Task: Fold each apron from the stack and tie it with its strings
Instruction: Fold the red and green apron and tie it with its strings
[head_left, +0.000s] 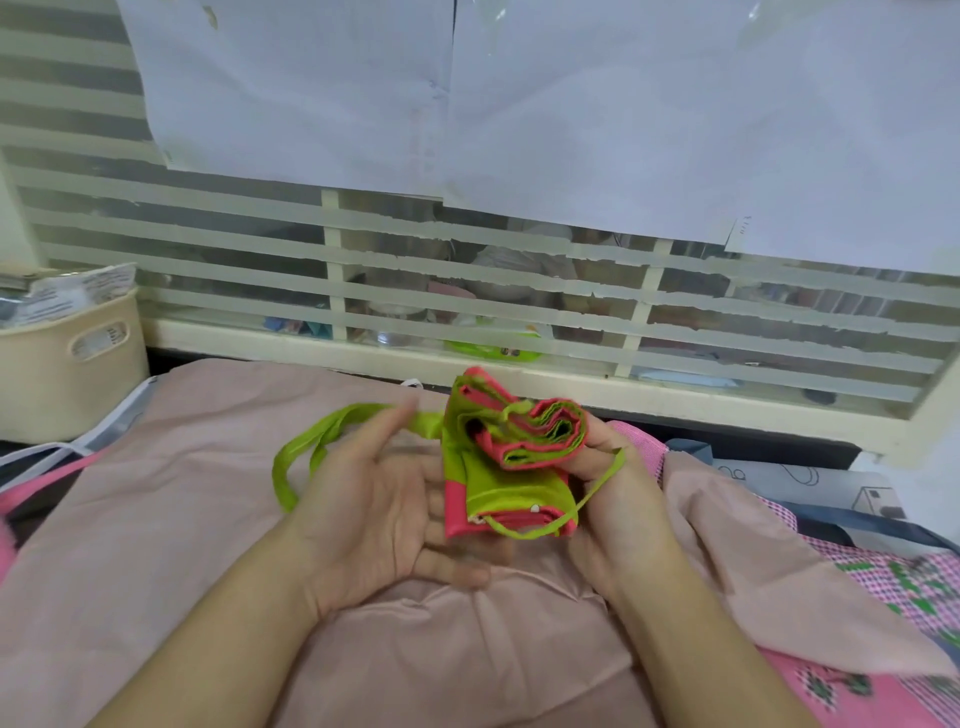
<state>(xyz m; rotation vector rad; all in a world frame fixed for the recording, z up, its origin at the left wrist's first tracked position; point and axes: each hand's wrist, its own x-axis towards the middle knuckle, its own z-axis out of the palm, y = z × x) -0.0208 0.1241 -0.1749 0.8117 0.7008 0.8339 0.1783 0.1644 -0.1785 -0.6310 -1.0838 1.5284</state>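
A green apron with pink trim (506, 467) is folded into a thick bundle and held up over a pale pink apron (218, 519) spread on the surface. My right hand (618, 509) grips the bundle from the right, fingers curled behind it, with a thin green string (597, 493) looped over the fingers. My left hand (374, 509) is palm up just left of the bundle, fingers fairly straight and blurred. A wide green strap (311, 447) runs from the bundle across my left fingers and loops down to the left.
More aprons lie around: a pink checked one with green embroidery (914, 582) at right, a grey-blue one (810, 478) behind it, white-strapped fabric (109, 426) at left. A beige basket (72, 358) stands at far left. A taped window (467, 291) closes the back.
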